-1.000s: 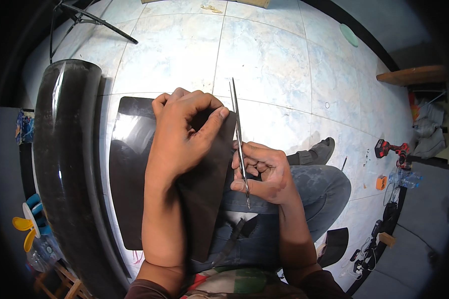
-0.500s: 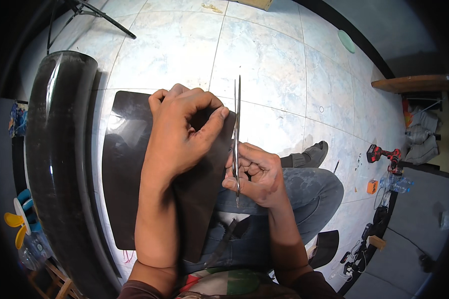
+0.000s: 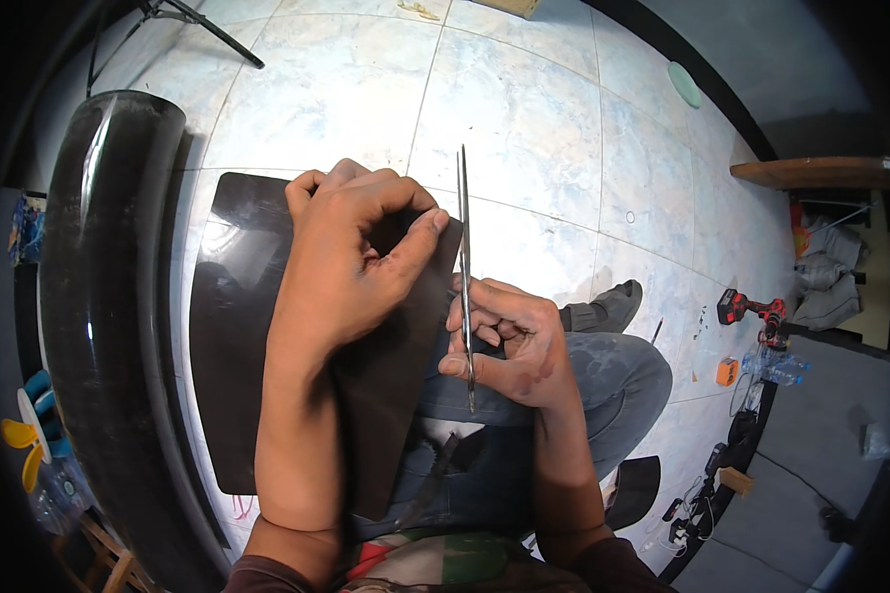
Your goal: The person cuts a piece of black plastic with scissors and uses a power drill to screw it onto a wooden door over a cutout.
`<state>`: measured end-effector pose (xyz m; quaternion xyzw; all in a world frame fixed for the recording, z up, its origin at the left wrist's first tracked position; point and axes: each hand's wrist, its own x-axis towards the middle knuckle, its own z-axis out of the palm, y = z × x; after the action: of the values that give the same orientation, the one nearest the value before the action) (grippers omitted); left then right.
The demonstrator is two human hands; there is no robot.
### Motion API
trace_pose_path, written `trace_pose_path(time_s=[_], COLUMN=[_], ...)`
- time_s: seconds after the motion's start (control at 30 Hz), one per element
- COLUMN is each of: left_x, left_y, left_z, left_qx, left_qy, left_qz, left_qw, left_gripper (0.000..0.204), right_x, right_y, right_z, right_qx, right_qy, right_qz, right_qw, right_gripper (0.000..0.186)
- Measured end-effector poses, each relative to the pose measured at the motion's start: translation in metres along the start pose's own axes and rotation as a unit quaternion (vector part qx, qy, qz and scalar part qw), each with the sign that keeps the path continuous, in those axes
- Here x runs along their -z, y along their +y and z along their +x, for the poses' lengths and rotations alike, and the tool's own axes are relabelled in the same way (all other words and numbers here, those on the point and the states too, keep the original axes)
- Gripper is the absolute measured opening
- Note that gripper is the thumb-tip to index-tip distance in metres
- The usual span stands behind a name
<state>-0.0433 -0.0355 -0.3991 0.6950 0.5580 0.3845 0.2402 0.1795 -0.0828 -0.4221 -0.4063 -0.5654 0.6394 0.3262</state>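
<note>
A stiff, glossy dark brown sheet (image 3: pixel 235 346) with rounded corners lies across my lap, tilted. My left hand (image 3: pixel 351 252) reaches over it and pinches its upper right edge between thumb and fingers. My right hand (image 3: pixel 516 346) is closed around the handles of metal scissors (image 3: pixel 465 227), just beside the sheet's right edge. The scissors are seen nearly edge-on, blades pointing away from me and almost together. Whether they touch the sheet, I cannot tell.
A large dark roll (image 3: pixel 109 296) stands along the left. My bent knee (image 3: pixel 618 381) is at the right, with a curved dark offcut (image 3: pixel 633 491) beside it. Farther right are a red cordless drill (image 3: pixel 752 311), an orange box (image 3: pixel 727 372), plastic bottles (image 3: pixel 776 368) and cables.
The scissor blades have drawn slightly closer together. Both hands hold nearly the same places, and the whole view has shifted a little.
</note>
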Motion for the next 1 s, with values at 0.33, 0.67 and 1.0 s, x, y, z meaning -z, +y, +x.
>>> trace_pose_path(time_s=[0.33,0.67,1.0], left_x=[-0.001,-0.001,0.007], left_y=[-0.003,-0.005,-0.003], left_z=[-0.001,-0.002,-0.002], left_qx=[0.005,0.005,0.034], left_qy=[-0.007,-0.018,-0.057], left_qz=[-0.007,-0.019,-0.011], left_qw=[1.000,1.000,0.998], left_gripper=[0.016,0.014,0.011], right_x=[0.006,0.031,0.070], right_y=[-0.003,-0.019,-0.047], right_z=[-0.001,0.001,0.021], right_qx=[-0.022,-0.064,-0.092], right_qy=[-0.009,-0.050,-0.145], right_qz=[-0.035,-0.074,-0.213], right_qw=[0.999,0.994,0.962], right_gripper=[0.078,0.081,0.077])
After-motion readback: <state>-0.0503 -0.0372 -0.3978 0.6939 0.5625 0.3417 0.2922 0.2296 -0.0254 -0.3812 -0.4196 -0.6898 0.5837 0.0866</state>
